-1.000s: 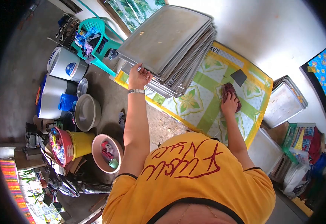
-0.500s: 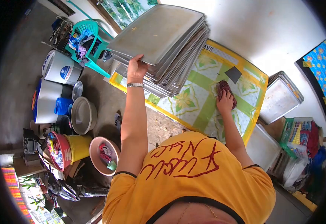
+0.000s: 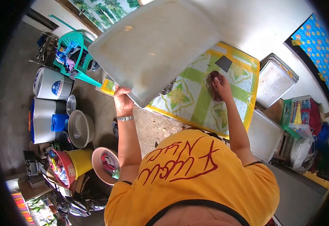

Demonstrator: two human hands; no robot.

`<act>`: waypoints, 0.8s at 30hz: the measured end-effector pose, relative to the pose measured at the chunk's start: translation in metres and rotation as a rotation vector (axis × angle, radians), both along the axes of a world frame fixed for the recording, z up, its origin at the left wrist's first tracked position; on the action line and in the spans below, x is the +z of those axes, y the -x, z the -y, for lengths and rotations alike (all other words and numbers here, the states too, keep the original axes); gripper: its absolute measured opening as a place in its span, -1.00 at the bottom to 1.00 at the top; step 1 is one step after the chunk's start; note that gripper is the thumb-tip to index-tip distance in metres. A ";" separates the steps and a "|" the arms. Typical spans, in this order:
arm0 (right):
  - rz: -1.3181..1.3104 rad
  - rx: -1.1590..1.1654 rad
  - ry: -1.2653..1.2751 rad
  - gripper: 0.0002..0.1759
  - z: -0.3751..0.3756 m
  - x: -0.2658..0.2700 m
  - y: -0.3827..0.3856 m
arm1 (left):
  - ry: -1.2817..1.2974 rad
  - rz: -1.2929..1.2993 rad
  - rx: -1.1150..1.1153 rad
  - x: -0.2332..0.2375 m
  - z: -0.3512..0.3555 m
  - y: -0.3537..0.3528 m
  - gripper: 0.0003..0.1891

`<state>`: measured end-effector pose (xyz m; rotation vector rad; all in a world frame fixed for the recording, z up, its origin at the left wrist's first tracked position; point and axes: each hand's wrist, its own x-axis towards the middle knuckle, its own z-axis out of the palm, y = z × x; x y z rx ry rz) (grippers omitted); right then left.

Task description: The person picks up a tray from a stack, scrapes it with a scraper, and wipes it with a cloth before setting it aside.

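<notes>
My left hand (image 3: 123, 101) grips the near corner of a flat metal baking tray (image 3: 153, 45), which is raised and tilted over the table's left side. Most of the tray stack beneath is hidden by it; a sliver of the stack's edges (image 3: 168, 89) shows. My right hand (image 3: 223, 87) is closed around a bunched dark maroon cloth (image 3: 217, 96) on the patterned tablecloth (image 3: 189, 98). Just beyond that hand lies a dark grey square piece (image 3: 223, 63).
More trays (image 3: 275, 83) lean against the wall at the right, near plastic baskets (image 3: 300, 113). On the left floor stand a green chair (image 3: 72, 37) with clothes, a grey basin (image 3: 81, 130), a pink tub (image 3: 98, 160) and a yellow bucket (image 3: 79, 160).
The top tray has risen off the stack toward me, with my left hand on its corner. My right hand and the maroon cloth remain on the table, the grip now tighter around the cloth.
</notes>
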<state>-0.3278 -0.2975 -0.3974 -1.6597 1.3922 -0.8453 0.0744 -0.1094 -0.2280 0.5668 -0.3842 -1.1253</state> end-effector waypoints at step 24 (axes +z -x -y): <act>-1.081 0.095 0.050 -0.31 -0.045 -0.053 0.119 | -0.329 0.085 -0.128 -0.046 -0.154 0.097 -0.57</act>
